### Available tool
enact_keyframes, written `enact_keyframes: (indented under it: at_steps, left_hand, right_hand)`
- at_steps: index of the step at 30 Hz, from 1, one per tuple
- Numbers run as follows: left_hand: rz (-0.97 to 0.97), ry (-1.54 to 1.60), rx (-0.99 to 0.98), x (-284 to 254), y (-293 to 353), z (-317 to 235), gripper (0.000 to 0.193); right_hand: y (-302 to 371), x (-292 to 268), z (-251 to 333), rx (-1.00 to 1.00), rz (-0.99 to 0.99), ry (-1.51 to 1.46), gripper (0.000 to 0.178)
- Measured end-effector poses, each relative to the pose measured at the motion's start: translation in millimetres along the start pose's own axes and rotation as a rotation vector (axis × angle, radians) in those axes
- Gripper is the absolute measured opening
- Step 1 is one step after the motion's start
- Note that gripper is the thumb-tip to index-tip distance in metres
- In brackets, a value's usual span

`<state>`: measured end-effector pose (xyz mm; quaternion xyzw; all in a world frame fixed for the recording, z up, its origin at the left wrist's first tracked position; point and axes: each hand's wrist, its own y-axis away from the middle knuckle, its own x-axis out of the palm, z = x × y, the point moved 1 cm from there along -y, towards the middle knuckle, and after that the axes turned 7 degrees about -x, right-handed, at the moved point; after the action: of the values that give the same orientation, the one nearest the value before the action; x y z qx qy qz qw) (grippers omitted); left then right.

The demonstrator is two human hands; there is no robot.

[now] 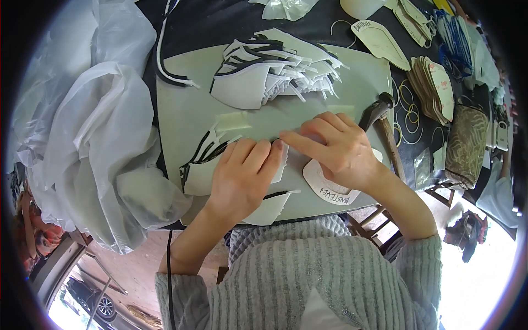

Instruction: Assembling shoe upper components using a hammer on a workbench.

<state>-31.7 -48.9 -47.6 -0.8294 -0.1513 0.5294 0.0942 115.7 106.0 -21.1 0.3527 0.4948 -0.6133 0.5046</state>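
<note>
Both hands meet over the middle of a grey-green board [181,110]. My left hand [242,173], fingers closed together, presses on a white cut material piece [282,165] with a toothed side; most of it is hidden. My right hand [341,151] reaches to the same piece's upper edge, its index fingertip beside the left fingertips and its thumb hidden. Left of my left hand lies a small stack of white pieces [199,179] with black edging. Nearer to me sits another white piece [268,210] with a black edge. Under my right wrist is a white template [335,193] with handwriting.
A larger pile of black-edged white pieces [242,88] covers the board's far part. A hammer [389,137] lies along its right side, near loose cord loops [410,113] and stacked beige templates [432,91]. Translucent plastic bags [102,137] fill the left. A patterned roll [466,146] is far right.
</note>
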Motion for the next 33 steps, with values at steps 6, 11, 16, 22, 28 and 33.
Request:
enact_keyframes:
  at_steps: [6,11,16,22,28,33]
  left_hand:
    - [-0.029,0.021,-0.014,1,0,-1,0.033]
    - [0.001,0.13,-0.101,1,1,3,0.039]
    - [-0.017,0.011,0.006,2,0,1,0.035]
    - [-0.019,-0.045,0.025,1,1,2,0.035]
    - [0.02,0.173,-0.089,0,-5,7,0.034]
    - [0.126,0.225,-0.158,-10,-14,1,0.036]
  right_hand:
    - [3,0,-4,-0.074,0.061,0.046,0.032]
    - [4,0,1,-0.083,0.068,0.075,0.03]
    - [5,-1,0,-0.086,0.08,0.085,0.028]
    - [10,-37,-19,0.18,-0.09,-0.055,0.03]
    - [65,-63,-33,0.743,-0.057,0.031,0.044]
    - [86,-54,-32,0.881,-0.075,-0.066,0.053]
